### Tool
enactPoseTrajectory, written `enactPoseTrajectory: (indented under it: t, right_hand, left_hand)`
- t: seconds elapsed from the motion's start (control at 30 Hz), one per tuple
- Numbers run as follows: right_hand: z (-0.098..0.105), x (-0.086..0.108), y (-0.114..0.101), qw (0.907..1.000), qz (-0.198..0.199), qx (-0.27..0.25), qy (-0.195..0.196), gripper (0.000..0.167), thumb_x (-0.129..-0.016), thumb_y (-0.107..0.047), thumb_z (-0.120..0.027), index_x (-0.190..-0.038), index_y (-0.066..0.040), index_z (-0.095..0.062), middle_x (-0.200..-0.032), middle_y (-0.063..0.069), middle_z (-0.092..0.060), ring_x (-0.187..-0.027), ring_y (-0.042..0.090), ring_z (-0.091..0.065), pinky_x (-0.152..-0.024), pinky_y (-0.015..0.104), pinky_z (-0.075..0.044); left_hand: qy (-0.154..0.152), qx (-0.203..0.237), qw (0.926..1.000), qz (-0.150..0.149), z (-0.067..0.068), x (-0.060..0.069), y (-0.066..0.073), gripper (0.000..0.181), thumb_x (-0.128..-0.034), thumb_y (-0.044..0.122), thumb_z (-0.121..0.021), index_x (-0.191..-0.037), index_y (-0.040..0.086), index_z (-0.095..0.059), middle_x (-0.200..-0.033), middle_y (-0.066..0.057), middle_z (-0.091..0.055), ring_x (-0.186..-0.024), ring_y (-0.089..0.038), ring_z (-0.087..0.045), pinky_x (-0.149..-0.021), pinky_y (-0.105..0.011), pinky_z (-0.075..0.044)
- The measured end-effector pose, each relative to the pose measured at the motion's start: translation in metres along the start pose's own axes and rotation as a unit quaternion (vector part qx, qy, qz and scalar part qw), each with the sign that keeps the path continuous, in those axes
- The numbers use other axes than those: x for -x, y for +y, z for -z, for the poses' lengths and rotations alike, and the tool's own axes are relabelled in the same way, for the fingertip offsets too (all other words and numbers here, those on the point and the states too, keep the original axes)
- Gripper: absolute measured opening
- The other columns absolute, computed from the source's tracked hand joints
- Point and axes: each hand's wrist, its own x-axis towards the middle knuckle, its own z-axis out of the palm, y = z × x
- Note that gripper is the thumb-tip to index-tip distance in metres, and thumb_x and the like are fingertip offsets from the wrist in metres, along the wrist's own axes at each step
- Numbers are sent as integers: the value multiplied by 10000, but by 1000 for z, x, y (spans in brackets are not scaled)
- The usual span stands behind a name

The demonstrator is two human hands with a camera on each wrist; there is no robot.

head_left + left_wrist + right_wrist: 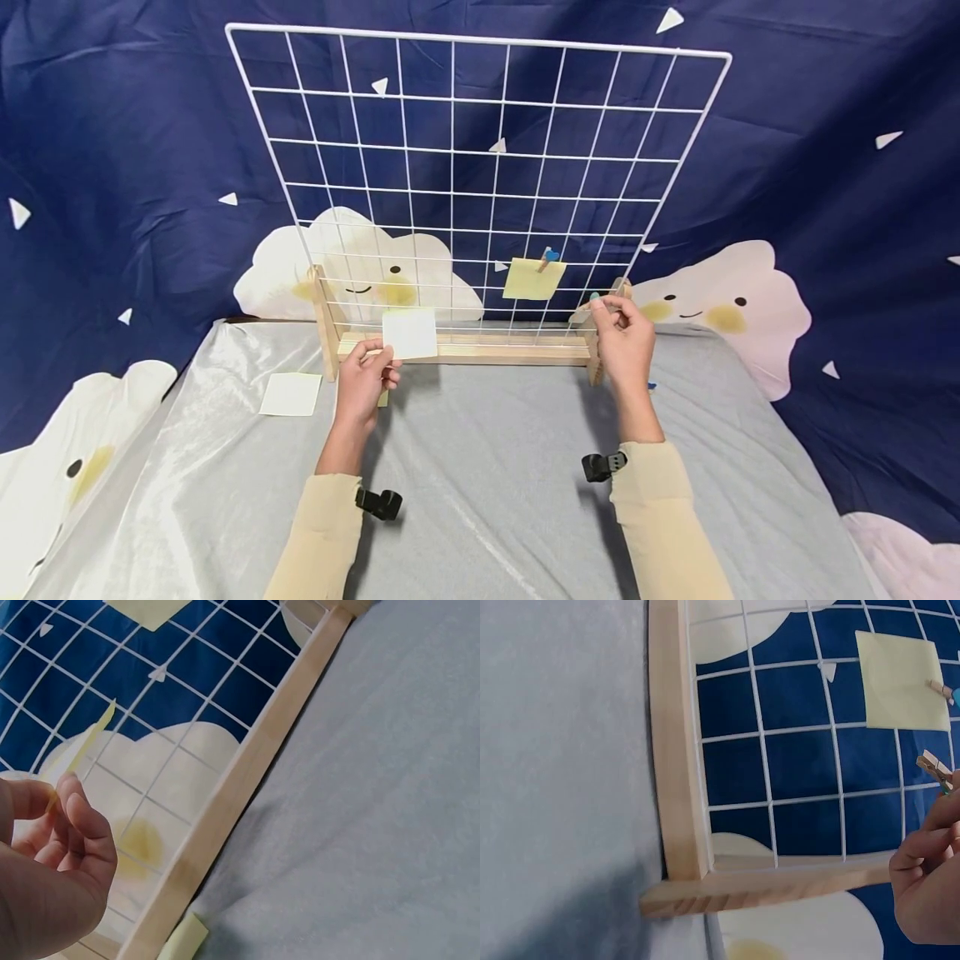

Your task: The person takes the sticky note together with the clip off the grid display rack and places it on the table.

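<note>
My left hand (362, 385) pinches a pale sticky note (409, 333) by its lower left corner, in front of the grid's lower left part. In the left wrist view this note (94, 739) shows nearly edge-on. My right hand (627, 342) pinches a small wooden clothespin (933, 766) near the grid's right side; a bit of green shows by the fingertips. A yellow sticky note (528, 282) hangs on the white wire grid (452, 175), held by a clothespin with a blue heart (551, 256).
The grid stands in a wooden base (487, 353) on a grey cloth (480, 483). Another pale note (291, 394) lies at left, and a yellow one (184, 937) lies by the base. Something small and blue (652, 386) shows beside the right wrist. A dark blue curtain (825, 67) hangs behind.
</note>
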Motion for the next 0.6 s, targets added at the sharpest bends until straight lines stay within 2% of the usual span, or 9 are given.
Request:
enactPoseTrajectory:
  t: [0.17, 0.4, 0.6]
  right_hand:
    - [6, -11, 28, 9997, -77, 106, 195, 228, -968, -136, -703, -1070, 68, -700, -543, -153, -471, -436, -45, -417, -443, 134, -342]
    - [15, -11, 35, 9991, -230, 133, 332, 223, -965, -172, -706, -1057, 31, -711, -549, -140, -461, -405, -22, -384, -400, 147, -336]
    - [24, -13, 40, 9978, -504, 142, 405, 246, -971, -189, -692, -1086, 27, -711, -540, -145, -478, -373, -20, -401, -375, 144, -342]
  left_hand:
    - [-7, -16, 10000, -8, 2, 0, -4, 107, -1005, 46, -580, -1100, 23, -538, -720, -31, -669, -544, -74, -567, -508, -169, -470]
    - [-48, -140, 9998, 102, 5, 1, -6, 105, -1004, 44, -576, -1101, 20, -542, -703, 18, -675, -548, -66, -572, -512, -173, -477]
    - [-154, -156, 9995, 225, 8, 2, -10, 143, -1008, 24, -559, -1138, -21, -516, -747, -14, -682, -567, -73, -569, -518, -178, -474]
